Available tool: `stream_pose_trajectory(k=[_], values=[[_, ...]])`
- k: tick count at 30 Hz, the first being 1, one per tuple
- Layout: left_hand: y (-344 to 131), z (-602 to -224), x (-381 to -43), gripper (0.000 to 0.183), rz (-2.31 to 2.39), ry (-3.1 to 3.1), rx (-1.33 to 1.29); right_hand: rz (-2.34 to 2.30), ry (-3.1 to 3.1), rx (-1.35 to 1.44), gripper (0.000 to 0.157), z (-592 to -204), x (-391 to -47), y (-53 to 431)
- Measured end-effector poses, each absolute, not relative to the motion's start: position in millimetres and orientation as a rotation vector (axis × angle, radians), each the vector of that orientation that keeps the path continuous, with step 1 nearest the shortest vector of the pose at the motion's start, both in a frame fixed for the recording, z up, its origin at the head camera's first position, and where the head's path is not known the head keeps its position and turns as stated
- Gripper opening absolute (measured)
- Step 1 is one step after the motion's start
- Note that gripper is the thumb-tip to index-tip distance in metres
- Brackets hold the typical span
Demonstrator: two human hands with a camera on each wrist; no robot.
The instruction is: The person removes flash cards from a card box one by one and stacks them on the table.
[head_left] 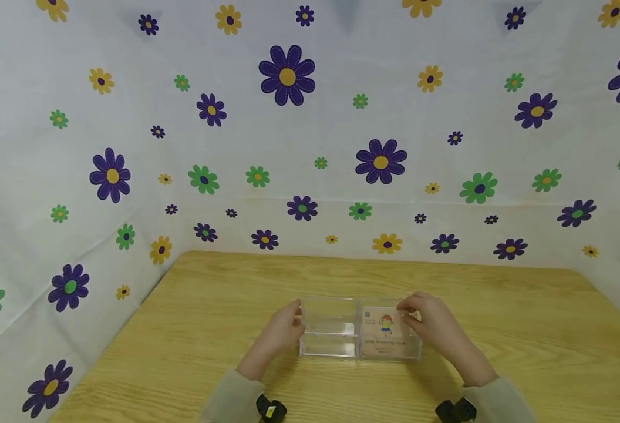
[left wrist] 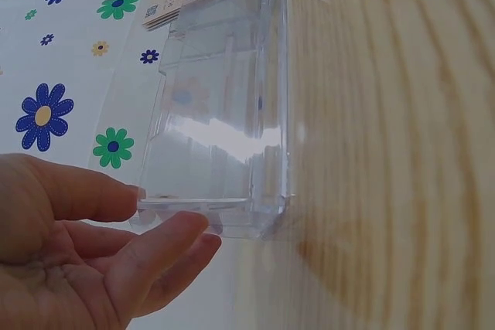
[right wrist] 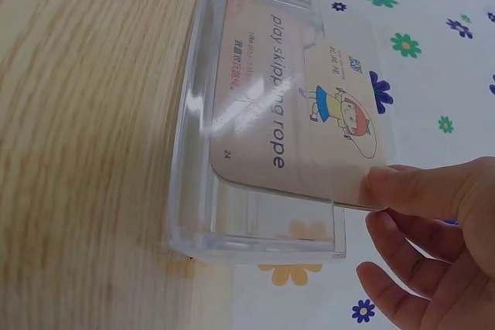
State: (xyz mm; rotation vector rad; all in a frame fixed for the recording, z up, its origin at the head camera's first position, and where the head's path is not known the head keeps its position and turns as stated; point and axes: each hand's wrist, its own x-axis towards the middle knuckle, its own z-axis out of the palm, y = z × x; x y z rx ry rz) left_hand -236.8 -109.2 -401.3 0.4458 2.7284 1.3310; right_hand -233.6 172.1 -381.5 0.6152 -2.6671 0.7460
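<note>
Grasping the left end of a clear plastic holder (head_left: 328, 334), the left hand (head_left: 280, 326) has its fingers and thumb bent about the end wall. Below that grip, toward the person, come a pale sleeve (head_left: 233, 399) and a black wrist device (head_left: 271, 409). Directly right of the same grip is the holder's see-through left compartment, then the divider (head_left: 359, 329). Past it, well apart from the left grip, a stack of cards (head_left: 381, 343) sits in the right compartment, partly jutting out above the wall; the top one reads "play skipping rope" beside a drawn red-haired figure. At the stack's right corner, the right hand (head_left: 431, 320) pinches it between thumb and fingers; how many cards are held cannot be told. Beneath both grips lies a wood-grain table (head_left: 130, 364); behind them hangs a flowered cloth (head_left: 331, 117).
</note>
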Motion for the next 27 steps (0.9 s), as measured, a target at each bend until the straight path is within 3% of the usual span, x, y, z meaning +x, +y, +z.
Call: stream_pose_trajectory(k=[27], values=[[-108.8, -399.8, -235.0, 0.046, 1.359, 2.698, 0.49, 0.692, -2.634, 0.579, 0.009, -382.2, -234.1, 172.0]])
